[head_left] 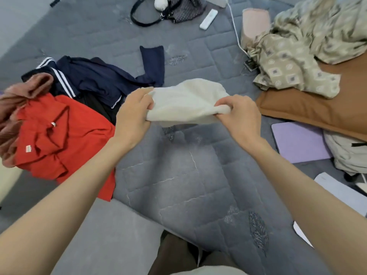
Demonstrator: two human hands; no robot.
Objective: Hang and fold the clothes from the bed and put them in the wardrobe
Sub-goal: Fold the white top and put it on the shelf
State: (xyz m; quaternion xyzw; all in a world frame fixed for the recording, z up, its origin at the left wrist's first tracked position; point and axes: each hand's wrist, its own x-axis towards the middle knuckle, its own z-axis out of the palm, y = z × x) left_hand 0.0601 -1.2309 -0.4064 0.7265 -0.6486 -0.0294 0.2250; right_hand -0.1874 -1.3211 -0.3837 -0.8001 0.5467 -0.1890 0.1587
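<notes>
The one bag in sight is a dark patterned handbag [178,8] with black straps at the far side of the bed [188,175]; its mouth is turned from me and I cannot tell what it holds, only that a white round puff lies against it; a white remote [208,18] and a white cable [235,30] lie just beside it. Both my arms reach forward, bare to the elbow, over the grey quilted cover; my left hand [135,116] grips the left edge of a cream cloth [186,102], fingers [146,102] curled under it and thumb on top; my right hand [240,118] pinches the right edge the same way, knuckles up; the cloth hangs between them, bunched and raised off the bed. To my left the remaining clothes are heaped on the bed: a red shirt [63,135] nearest, a navy garment [95,80] with white stripes behind it, a pinkish-brown garment [12,108] at the edge of view. To my right a brown pillow [317,112] carries a crumpled beige patterned blanket [297,62]; a flat lilac pad [297,141] lies near it.
</notes>
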